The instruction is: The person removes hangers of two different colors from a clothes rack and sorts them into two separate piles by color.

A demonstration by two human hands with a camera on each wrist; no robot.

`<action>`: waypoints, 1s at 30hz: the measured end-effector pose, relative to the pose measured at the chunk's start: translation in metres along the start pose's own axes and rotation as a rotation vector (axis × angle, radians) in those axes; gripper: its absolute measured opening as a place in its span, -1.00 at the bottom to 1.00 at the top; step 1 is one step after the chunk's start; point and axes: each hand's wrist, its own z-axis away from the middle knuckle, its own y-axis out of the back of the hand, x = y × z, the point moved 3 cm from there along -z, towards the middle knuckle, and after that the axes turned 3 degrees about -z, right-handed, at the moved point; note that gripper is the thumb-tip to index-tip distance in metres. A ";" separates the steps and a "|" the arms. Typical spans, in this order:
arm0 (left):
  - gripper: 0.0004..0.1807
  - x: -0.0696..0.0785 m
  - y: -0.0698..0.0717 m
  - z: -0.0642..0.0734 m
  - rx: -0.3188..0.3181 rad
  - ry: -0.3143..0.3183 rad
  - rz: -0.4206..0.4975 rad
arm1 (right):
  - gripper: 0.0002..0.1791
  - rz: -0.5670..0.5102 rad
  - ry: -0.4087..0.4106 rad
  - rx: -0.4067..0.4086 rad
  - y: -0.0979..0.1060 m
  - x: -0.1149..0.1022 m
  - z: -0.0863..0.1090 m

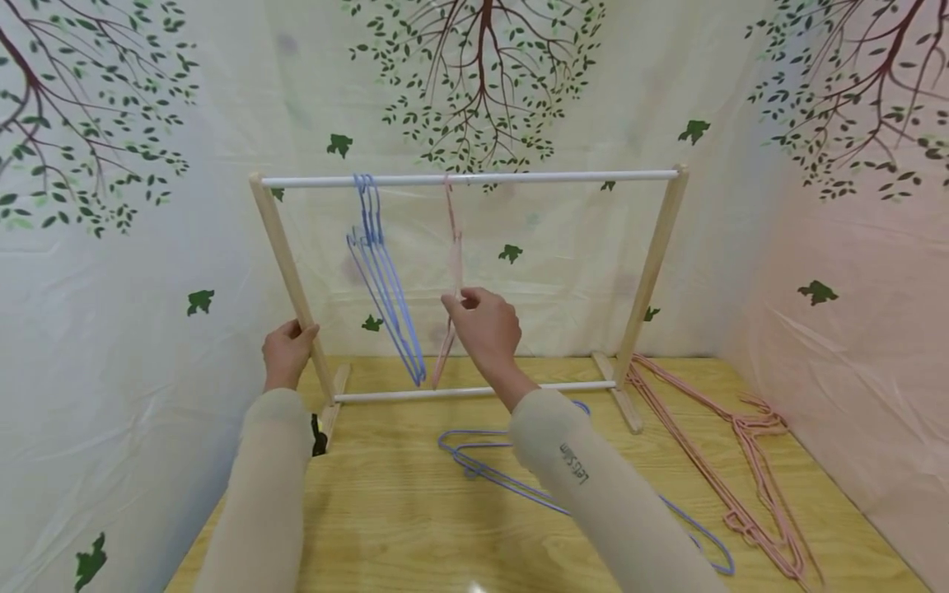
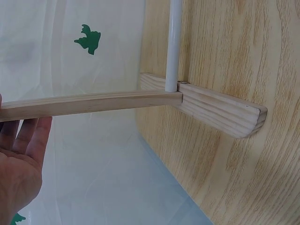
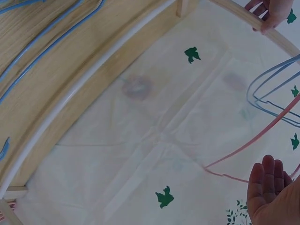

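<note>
My left hand [image 1: 285, 354] grips the left wooden post [image 1: 285, 255] of a small clothes rack, thumb and fingers on either side of it; the left wrist view shows the fingers under the post [image 2: 93, 104]. A pink hanger [image 1: 451, 216] hangs from the white top bar [image 1: 563, 177]. Beside its lower part is my right hand [image 1: 489, 329], thumb and forefinger apart around its edge. The right wrist view shows that hand [image 3: 272, 197] with fingers fairly straight, overlapping the pink hanger [image 3: 262, 133]. Several blue hangers [image 1: 389, 288] hang bunched together to the left.
Blue hangers [image 1: 511, 492] lie on the wooden table [image 1: 385, 511] in front of the rack, partly under my right forearm. A pile of pink hangers [image 1: 749, 424] lies at the right. A black object [image 1: 319, 436] is by the rack's left foot. Leaf-printed sheets surround the table.
</note>
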 end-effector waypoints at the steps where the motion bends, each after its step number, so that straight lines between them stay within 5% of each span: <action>1: -0.48 0.000 0.000 0.000 0.001 0.000 0.000 | -0.54 0.002 -0.001 0.002 0.002 0.001 -0.001; 20: -0.49 0.000 0.002 0.002 0.010 0.018 0.007 | -0.73 0.024 0.001 -0.039 0.033 0.009 -0.013; 30: -0.50 0.002 0.001 0.004 0.011 0.009 0.007 | -0.76 0.145 -0.030 -0.052 0.053 0.014 -0.023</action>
